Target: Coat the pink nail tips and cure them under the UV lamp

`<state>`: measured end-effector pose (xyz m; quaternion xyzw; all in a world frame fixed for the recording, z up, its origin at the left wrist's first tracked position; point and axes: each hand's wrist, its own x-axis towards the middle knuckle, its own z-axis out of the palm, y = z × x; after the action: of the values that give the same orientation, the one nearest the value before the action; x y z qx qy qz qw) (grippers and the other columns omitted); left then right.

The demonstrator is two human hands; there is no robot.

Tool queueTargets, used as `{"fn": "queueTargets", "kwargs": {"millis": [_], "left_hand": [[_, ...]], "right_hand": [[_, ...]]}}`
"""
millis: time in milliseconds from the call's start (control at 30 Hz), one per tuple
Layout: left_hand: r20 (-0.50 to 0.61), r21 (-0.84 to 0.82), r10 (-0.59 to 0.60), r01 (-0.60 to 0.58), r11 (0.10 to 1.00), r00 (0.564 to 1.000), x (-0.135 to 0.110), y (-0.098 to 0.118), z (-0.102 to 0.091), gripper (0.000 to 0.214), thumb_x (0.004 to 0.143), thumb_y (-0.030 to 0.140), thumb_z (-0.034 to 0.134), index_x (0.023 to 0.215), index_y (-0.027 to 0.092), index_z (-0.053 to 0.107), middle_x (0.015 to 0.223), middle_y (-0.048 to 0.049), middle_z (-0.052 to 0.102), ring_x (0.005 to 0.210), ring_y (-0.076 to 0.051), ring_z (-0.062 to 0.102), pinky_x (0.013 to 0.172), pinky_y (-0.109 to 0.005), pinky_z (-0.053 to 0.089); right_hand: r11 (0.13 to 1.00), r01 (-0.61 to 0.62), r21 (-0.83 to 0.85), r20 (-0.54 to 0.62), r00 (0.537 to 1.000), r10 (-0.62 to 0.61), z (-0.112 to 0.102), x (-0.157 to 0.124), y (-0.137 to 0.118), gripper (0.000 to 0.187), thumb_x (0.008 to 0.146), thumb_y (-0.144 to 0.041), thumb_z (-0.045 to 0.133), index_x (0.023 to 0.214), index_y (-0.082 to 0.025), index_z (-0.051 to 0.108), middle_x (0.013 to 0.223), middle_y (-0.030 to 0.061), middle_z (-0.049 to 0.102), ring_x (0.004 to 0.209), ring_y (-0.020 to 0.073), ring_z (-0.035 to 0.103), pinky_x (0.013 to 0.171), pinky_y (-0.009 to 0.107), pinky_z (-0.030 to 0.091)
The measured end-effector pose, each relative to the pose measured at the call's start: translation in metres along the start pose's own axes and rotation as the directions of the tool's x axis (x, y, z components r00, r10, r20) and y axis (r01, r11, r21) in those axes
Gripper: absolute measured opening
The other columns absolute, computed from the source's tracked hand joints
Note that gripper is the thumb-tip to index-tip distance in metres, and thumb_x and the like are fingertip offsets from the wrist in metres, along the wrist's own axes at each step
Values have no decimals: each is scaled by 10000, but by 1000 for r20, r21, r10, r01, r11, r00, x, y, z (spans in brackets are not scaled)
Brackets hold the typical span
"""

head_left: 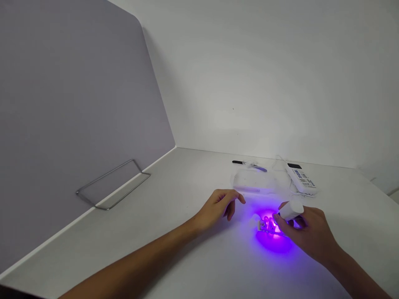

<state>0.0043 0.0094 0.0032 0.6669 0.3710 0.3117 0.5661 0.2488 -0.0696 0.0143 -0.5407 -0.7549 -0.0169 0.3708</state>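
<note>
My right hand [308,228] is closed around a small white UV lamp [292,210], tilted down toward the table. Its purple light falls on a small object [264,224] with a pale end block and rounded shapes; the glare hides what kind it is. To the left of the lit patch, my left hand [222,202] hovers over or rests on the table with its fingers loosely bent and apart, holding nothing. Behind the hands lies a clear, flat plastic tray or package [249,181].
On the white table [174,232], a dark-handled tool [238,162] lies at the back beside a crumpled clear piece. A white box with printed text [301,179] and a thin white cable stand at the back right. A grey panel [77,95] with a wire foot [124,197] borders the left.
</note>
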Motion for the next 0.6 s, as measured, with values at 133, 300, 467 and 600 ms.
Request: {"fn": "queueTargets", "kwargs": {"millis": [133,300,467,600], "left_hand": [[-10,-12,2,-2,1000,1000,-1,2,0,378,892,377,382,733,164,652,446,21,497,447,-118,304,476,-252,272],[0,-4,12,-12,1000,1000,0,0,0,378,891,332,377,702,159,655,449,14,504,456,-119,330,498,-254,281],[0,-6,28,-28,1000,1000,0,-3,0,364,890,312,368,736,158,660,454,17,509,457,-121,332,497,-252,286],[-14,-1,31,-31,1000,999,0,-2,0,350,891,322,382,724,158,643,442,25,492,456,-119,344,507,-251,296]], "right_hand": [[1000,-9,1,21,1000,9,0,-1,0,412,901,-500,576,616,-206,623,424,-61,455,350,89,426,363,201,339],[1000,-19,12,31,999,19,0,-1,0,430,905,-523,564,620,-207,626,425,-54,457,350,95,431,364,208,340],[1000,-9,11,21,1000,9,0,0,0,459,911,-550,555,624,-202,638,415,-51,460,345,95,429,363,212,341],[1000,-13,11,33,999,13,0,0,0,456,907,-556,562,631,-203,647,417,-54,462,346,94,432,364,210,341]]}}
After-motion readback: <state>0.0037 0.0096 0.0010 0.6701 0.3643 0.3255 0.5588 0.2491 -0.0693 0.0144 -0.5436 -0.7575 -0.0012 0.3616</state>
